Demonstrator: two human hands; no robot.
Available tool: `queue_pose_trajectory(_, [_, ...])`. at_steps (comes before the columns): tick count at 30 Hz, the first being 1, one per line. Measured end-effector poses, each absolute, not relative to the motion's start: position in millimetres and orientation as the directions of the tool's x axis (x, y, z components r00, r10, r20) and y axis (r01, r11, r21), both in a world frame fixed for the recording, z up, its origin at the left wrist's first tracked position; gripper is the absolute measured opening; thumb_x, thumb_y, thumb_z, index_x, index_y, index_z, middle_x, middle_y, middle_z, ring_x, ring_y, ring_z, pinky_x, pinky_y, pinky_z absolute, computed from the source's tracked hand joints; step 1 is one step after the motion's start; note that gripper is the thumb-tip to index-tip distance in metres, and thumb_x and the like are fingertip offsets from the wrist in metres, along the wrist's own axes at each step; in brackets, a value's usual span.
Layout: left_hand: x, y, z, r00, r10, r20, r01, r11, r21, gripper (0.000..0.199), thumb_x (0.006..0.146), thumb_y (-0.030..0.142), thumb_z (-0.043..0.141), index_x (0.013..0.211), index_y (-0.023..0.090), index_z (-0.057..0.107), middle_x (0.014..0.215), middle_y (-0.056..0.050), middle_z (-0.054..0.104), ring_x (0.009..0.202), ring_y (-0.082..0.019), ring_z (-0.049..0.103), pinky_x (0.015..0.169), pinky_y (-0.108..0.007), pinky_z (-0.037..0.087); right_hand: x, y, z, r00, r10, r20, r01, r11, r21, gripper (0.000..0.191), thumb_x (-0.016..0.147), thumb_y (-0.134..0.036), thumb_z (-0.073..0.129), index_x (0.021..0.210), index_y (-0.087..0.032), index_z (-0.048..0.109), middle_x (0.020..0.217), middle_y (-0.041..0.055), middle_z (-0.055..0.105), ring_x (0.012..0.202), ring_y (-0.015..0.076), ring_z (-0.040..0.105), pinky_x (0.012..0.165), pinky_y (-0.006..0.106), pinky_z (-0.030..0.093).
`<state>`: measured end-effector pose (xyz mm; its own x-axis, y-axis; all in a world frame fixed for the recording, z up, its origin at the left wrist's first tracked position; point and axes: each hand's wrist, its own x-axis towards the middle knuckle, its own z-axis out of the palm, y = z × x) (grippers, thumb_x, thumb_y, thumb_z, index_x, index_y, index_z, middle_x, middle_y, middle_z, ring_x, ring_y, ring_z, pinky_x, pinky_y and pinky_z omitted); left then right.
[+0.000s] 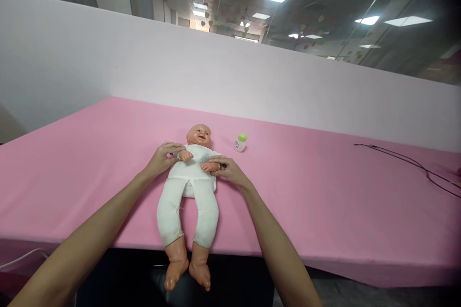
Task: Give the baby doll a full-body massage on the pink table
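Observation:
A baby doll (pixel 192 168) in white cloth lies face up on the pink-covered table (pixel 306 192), its feet hanging past the front edge. My left hand (pixel 163 157) is closed around the doll's arm on the left of the picture, near its small plastic hand. On the other side, my right hand (pixel 229 169) grips the doll's other arm by the wrist, thumb below and fingers above. Beyond my right hand stands a small clear bottle (pixel 240 144) with a green cap and a printed label.
A white partition (pixel 230 76) rises along the table's back edge. Thin black cables (pixel 399 155) lie at the far right of the table. A white cord (pixel 25 256) hangs by the front left edge. Below the doll's feet is a dark seat (pixel 144 283).

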<state>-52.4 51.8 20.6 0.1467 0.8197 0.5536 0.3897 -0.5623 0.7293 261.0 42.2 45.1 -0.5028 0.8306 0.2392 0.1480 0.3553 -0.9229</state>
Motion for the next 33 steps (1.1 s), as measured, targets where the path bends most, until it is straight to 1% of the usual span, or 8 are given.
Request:
queue_pose_trajectory(4, [-51,52,21,0.036,0.857,0.514,0.34,-0.494,0.8,0.033,0.08,0.035,0.08,0.112,0.027,0.084,0.118,-0.007,0.08,0.111,-0.03,0.068,0.088,-0.039,0.055,262,47,39,-0.396,0.894,0.211,0.057,0.253,-0.966,0.05,0.071,-0.04,0.093,0.117,-0.025,0.082,0.124,0.0076,0.077,0.114,0.0298,0.067,0.103,0.045,0.051])
queue_pose_trajectory(7, [-51,55,21,-0.194,0.881,0.431,0.168,-0.403,0.9,0.036,0.074,0.034,0.082,0.108,0.022,0.082,0.112,-0.008,0.079,0.1,-0.028,0.07,0.078,-0.035,0.055,266,58,27,-0.166,0.978,0.125,-0.105,0.109,-0.989,0.051,0.068,-0.045,0.095,0.111,-0.023,0.08,0.103,0.0035,0.078,0.091,0.0213,0.068,0.085,0.035,0.055])
queue_pose_trajectory(11, [-61,64,14,-0.489,0.856,0.167,-0.112,-0.252,0.961,0.036,0.065,0.039,0.087,0.091,0.018,0.076,0.097,-0.008,0.076,0.08,-0.021,0.067,0.067,-0.031,0.052,278,76,15,0.102,0.995,-0.012,-0.287,0.018,-0.958,0.045,0.063,-0.054,0.094,0.089,-0.023,0.073,0.061,-0.0053,0.055,0.055,0.0123,0.043,0.051,0.027,0.04])
queue_pose_trajectory(14, [-70,69,9,-0.542,0.84,-0.016,-0.259,-0.148,0.955,0.04,0.061,0.043,0.089,0.086,0.017,0.072,0.09,-0.006,0.072,0.072,-0.017,0.063,0.064,-0.029,0.049,286,82,12,0.212,0.973,-0.086,-0.343,-0.009,-0.939,0.043,0.062,-0.053,0.094,0.083,-0.025,0.069,0.057,-0.0068,0.045,0.052,0.0122,0.036,0.047,0.027,0.033])
queue_pose_trajectory(16, [-71,70,9,-0.525,0.851,0.026,-0.237,-0.175,0.956,0.042,0.062,0.046,0.089,0.087,0.017,0.072,0.09,-0.006,0.072,0.075,-0.018,0.064,0.067,-0.03,0.05,286,81,14,0.182,0.982,-0.05,-0.334,0.014,-0.943,0.044,0.064,-0.052,0.093,0.092,-0.025,0.073,0.061,-0.0064,0.047,0.053,0.0122,0.037,0.049,0.027,0.034])
queue_pose_trajectory(21, [-57,60,18,-0.318,0.854,0.411,0.102,-0.4,0.911,0.034,0.075,0.043,0.083,0.099,0.019,0.078,0.102,-0.009,0.078,0.094,-0.027,0.069,0.075,-0.034,0.053,272,66,26,-0.017,0.982,0.189,-0.117,0.185,-0.976,0.051,0.07,-0.053,0.091,0.109,-0.024,0.077,0.086,0.0008,0.071,0.074,0.0175,0.059,0.068,0.03,0.049])
queue_pose_trajectory(27, [-45,47,24,0.147,0.765,0.627,0.435,-0.619,0.654,0.027,0.084,0.036,0.076,0.107,0.027,0.084,0.115,-0.008,0.08,0.112,-0.03,0.065,0.093,-0.041,0.052,268,49,40,-0.578,0.771,0.266,0.18,0.439,-0.88,0.041,0.074,-0.036,0.092,0.114,-0.028,0.083,0.126,0.0076,0.075,0.124,0.0324,0.063,0.107,0.047,0.047])
queue_pose_trajectory(33, [-47,52,22,-0.211,0.847,0.487,0.238,-0.439,0.866,0.031,0.076,0.032,0.079,0.105,0.021,0.081,0.111,-0.008,0.079,0.099,-0.027,0.069,0.076,-0.033,0.054,269,52,37,-0.389,0.89,0.24,0.067,0.287,-0.956,0.045,0.074,-0.041,0.092,0.115,-0.026,0.081,0.12,0.0063,0.076,0.109,0.0268,0.067,0.096,0.039,0.051])
